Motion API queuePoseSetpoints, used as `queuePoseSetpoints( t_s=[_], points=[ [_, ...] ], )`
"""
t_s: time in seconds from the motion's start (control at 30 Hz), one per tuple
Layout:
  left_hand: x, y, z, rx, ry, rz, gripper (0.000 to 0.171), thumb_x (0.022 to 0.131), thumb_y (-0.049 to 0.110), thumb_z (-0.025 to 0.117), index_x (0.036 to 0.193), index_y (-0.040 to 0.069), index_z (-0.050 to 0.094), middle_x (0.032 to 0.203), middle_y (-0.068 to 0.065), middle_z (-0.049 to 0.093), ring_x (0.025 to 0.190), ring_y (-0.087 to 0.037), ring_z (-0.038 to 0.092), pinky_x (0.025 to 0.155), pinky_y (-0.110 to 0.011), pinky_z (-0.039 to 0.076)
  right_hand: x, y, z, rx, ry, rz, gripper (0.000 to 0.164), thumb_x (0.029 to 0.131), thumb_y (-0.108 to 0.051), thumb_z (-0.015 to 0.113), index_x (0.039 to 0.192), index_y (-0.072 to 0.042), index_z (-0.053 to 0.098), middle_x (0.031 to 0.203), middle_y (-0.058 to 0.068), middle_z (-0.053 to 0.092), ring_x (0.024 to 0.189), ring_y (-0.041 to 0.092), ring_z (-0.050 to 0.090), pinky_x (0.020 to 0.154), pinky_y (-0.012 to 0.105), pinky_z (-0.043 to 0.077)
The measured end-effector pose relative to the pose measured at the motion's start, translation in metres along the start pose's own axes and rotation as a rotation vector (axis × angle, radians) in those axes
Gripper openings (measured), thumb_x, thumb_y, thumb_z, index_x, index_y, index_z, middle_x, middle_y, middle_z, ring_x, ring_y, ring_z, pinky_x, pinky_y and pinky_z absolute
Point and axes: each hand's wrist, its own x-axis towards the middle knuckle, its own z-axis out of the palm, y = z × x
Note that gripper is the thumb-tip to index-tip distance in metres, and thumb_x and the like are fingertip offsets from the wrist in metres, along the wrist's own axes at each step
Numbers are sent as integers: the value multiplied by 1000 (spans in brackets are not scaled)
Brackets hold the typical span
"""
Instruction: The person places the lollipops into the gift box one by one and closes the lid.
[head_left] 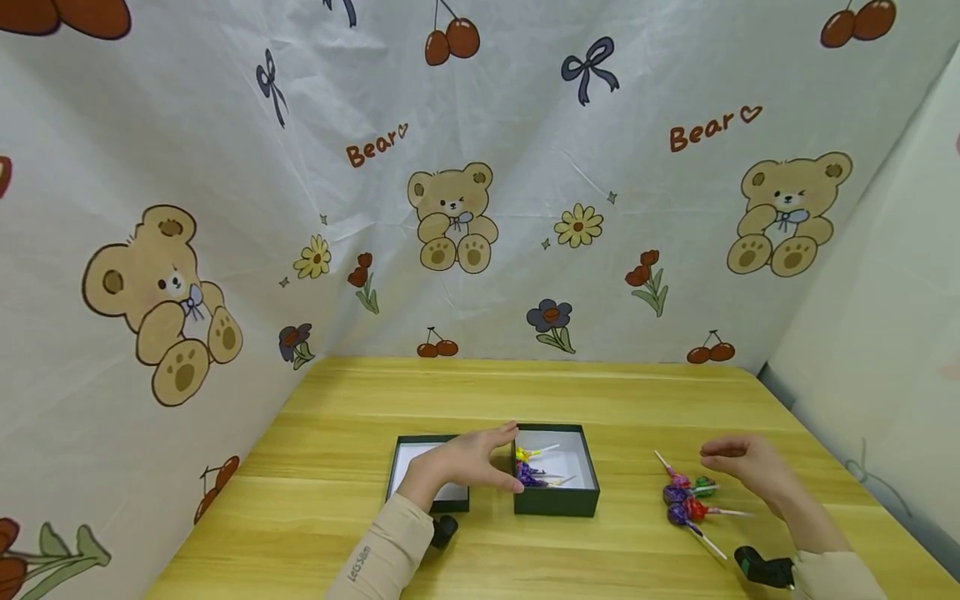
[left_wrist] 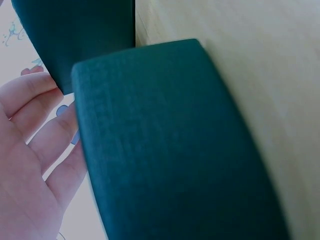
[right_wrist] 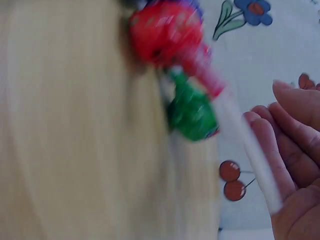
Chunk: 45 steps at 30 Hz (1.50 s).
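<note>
Five round-headed lollipops [head_left: 696, 509] lie right of the lidless dark green box [head_left: 557, 502]; yellow and purple ones [head_left: 529, 476] lie inside it. My left hand [head_left: 470, 460] spans its left side, thumb and fingers spread. My empty right hand [head_left: 752, 471], loosely curved, is well right of it. I'd pinch a smooth white stick [head_left: 714, 547], sparing crinkled wrappers [right_wrist: 194, 112].

The box [head_left: 557, 502] stands between lid [head_left: 450, 506], left, and loose lollipops [head_left: 696, 509], right.

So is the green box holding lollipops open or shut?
Open: the box shows its white inside from above, with lollipops in view.
</note>
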Motion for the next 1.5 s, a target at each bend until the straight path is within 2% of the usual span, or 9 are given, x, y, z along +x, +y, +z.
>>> queuePoseSetpoints(
  t_s=[0.07,0.27,0.57,0.77,0.93,1.1,1.27,1.37,1.5],
  points=[
    [0,0,-1,1,-1,1,94,85,55,74,160,20,28,168,9,19,153,-24,26,121,-48,32,0,6,-2,-22,-5,30,40,99,-19,64,121,14,62,111,17,73,89,2,63,90,48,55],
    [0,0,-1,5,-2,-1,93,85,55,74,159,22,29,168,9,19,153,-24,25,121,-48,32,0,21,2,-15,-21,100,45,97,-22,67,122,15,61,110,16,73,92,11,65,80,34,57],
    [0,0,-1,-2,-8,-4,94,85,56,73,160,21,27,168,9,17,154,-24,24,122,-48,31,2,21,8,-25,-55,126,49,96,-24,68,123,17,60,120,30,66,101,28,68,86,44,58],
    [0,1,-3,8,-8,8,94,86,54,74,160,20,28,168,8,18,153,-25,25,121,-48,32,1,18,6,-18,-107,128,46,97,-21,67,124,16,60,121,30,64,106,34,66,87,47,57],
    [0,0,-2,7,-12,4,94,86,53,74,160,20,27,168,8,18,154,-24,24,122,-48,31,1,19,5,-7,-121,142,44,97,-20,66,122,15,62,119,27,66,104,31,67,87,47,57],
    [0,-1,-1,1,-10,-5,94,85,55,74,160,21,27,168,10,18,154,-24,24,122,-48,31,2,21,3,-30,-101,134,41,97,-21,66,119,14,64,115,23,69,101,28,67,86,48,56],
    [0,-2,-1,7,-6,-5,93,86,55,74,160,22,27,168,10,18,154,-24,25,121,-48,32,1,22,0,-64,-33,111,41,97,-24,66,119,11,66,112,19,71,101,27,66,87,51,54],
    [1,-2,-1,6,-3,-3,93,86,55,74,160,23,27,168,10,18,154,-24,25,121,-48,32,1,21,-2,-67,3,105,42,97,-26,66,119,10,66,112,18,71,102,30,66,88,52,53],
    [0,-1,0,-1,-7,-4,94,85,55,74,160,22,27,168,10,18,154,-24,24,121,-49,31,1,20,-5,-71,42,108,43,98,-28,65,121,9,66,116,21,70,110,43,61,88,55,52]
  ],
)
